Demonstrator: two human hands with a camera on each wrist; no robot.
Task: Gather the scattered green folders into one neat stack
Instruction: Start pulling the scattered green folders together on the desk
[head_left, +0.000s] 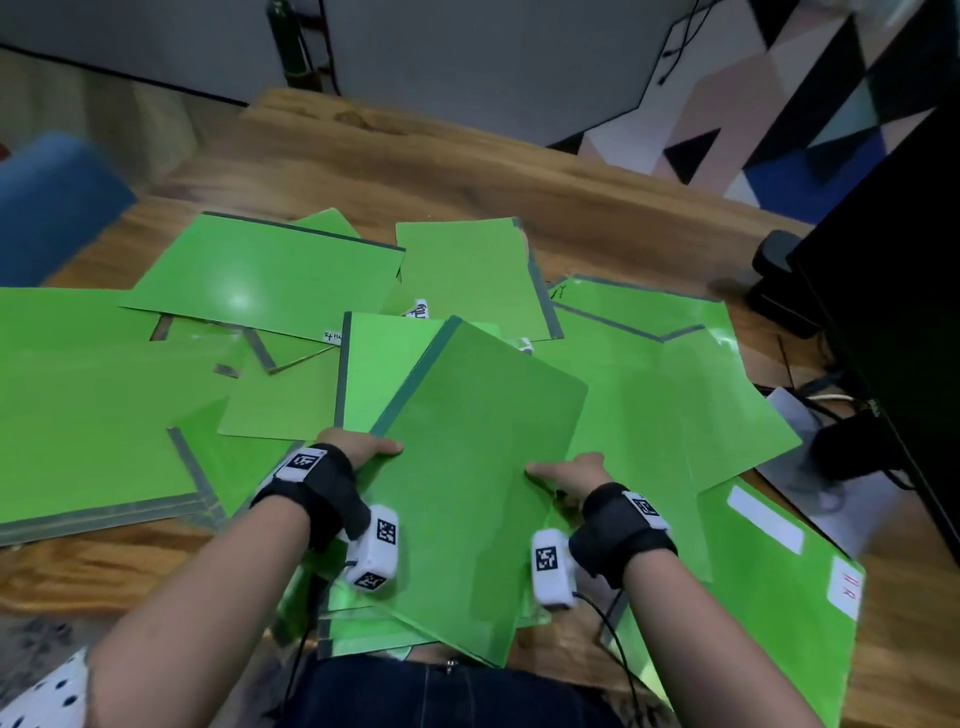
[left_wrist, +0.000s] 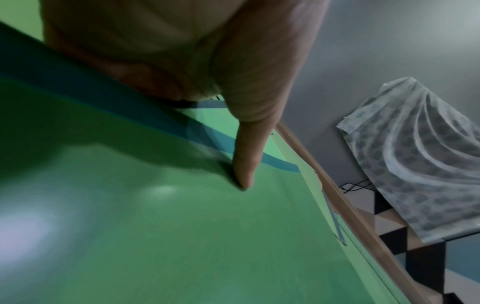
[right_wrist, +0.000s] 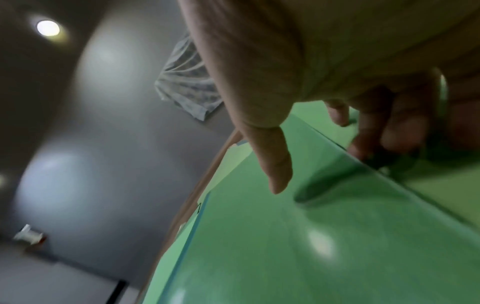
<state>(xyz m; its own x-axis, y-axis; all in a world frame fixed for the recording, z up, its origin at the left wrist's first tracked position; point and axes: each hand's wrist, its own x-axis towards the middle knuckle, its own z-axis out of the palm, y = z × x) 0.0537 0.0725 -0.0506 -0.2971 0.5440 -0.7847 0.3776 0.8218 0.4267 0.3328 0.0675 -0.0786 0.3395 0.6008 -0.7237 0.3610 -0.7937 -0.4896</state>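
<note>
Both hands hold one green folder (head_left: 467, 467) tilted above the pile, its dark spine edge running along its left side and its near corner hanging past the near edge of the wooden table (head_left: 467, 171). The left hand (head_left: 358, 449) grips the folder at its left edge, thumb lying flat on the top face; in the left wrist view the thumb (left_wrist: 246, 160) presses down onto the green surface just beside the dark spine strip, and the other fingers are hidden under the folder. The right hand (head_left: 571, 475) grips the right edge, thumb on top; in the right wrist view the thumb (right_wrist: 275, 164) is over the upper face while curled fingers (right_wrist: 369, 131) wrap beneath the edge. More green folders (head_left: 260, 275) lie scattered flat and overlapping across the middle of the table, from its left edge to near its right edge, some with grey spine strips showing. One folder with white labels (head_left: 779, 582) lies at the near right corner, partly over the table's near edge. A few folders (head_left: 363, 629) sit roughly piled under the held one at the near edge. A black monitor (head_left: 893, 322) stands at the right edge of the table.
</note>
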